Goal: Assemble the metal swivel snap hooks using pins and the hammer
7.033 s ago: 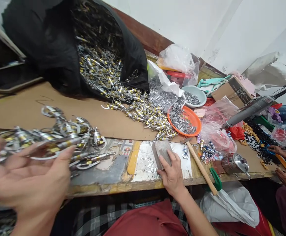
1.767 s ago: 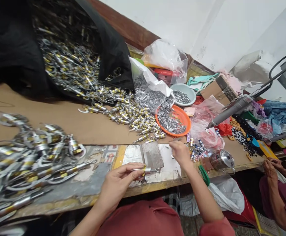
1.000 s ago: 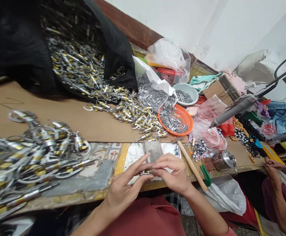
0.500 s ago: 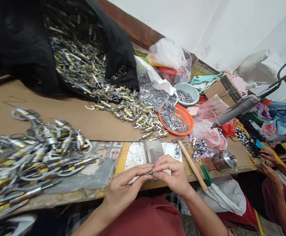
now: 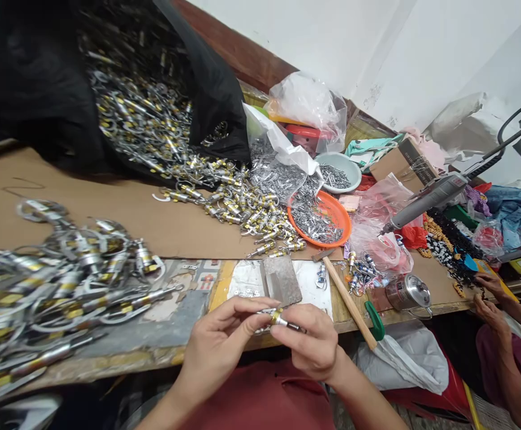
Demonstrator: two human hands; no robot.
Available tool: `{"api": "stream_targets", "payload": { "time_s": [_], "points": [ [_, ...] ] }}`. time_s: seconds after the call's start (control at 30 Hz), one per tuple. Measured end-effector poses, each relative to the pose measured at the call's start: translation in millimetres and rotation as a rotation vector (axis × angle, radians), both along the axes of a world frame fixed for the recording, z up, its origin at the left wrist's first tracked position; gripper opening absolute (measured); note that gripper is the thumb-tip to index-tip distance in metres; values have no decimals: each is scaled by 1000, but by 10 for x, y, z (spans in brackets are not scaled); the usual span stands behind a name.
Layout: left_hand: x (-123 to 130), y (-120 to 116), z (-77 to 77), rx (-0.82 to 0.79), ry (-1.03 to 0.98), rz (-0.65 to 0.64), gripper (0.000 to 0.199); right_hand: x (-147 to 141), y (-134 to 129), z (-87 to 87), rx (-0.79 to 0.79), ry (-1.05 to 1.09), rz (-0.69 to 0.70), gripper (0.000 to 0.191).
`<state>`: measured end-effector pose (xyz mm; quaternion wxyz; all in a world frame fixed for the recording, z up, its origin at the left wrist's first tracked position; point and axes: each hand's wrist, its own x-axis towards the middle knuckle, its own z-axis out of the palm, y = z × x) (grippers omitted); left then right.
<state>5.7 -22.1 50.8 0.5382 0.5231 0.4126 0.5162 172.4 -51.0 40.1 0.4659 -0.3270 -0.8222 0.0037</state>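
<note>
Silver-and-yellow metal fitting (image 5: pixel 278 317), one, slender: held between both hands at the near side of the bench, long axis roughly crosswise, dipping slightly towards its dark right-hand tip. Left hand (image 5: pixel 218 337): thumb and fingertips pinched on the left end. Right hand (image 5: pixel 315 341): thumb and fingers closed about the right portion; neither hand nearer, both touching. Grey block (image 5: pixel 286 282): just beyond the fingers. Wooden-handled hammer (image 5: pixel 349 300): right of the block, head away from the person.

The piece (image 5: pixel 276 317) in the grip is silver banded with yellow; beyond it sits a grey block (image 5: pixel 282 280), farther off an orange dish (image 5: pixel 343 222), and the nearest shirt (image 5: pixel 260 400) looks plain dull red, perhaps.
</note>
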Motion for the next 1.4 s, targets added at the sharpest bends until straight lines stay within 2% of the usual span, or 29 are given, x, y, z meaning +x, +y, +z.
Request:
{"api": "stream_targets", "payload": {
  "time_s": [0.2,0.43,0.7,1.17,1.27,1.4],
  "points": [
    [-44,16,-2,3,20,-55,14,18,0,15,8,-65,73,34],
    [-76,20,-18,27,24,-82,12,-6,-59,16,-10,-56,-73,39],
    [-82,-30,-47,-41,5,-89,18,-30,-90,-47,-24,-37,-25,37],
    [-117,-129,-173,-31,50,-163,12,-163,-273,-133,-169,109,-145,32],
    [-101,-151,-167,-52,35,-147,13,-165,-312,-114,-171,122,-148,33],
    [-89,-168,-116,-82,-26,-135,17,-124,-311,-61,-98,91,-91,36]
  ]
}}
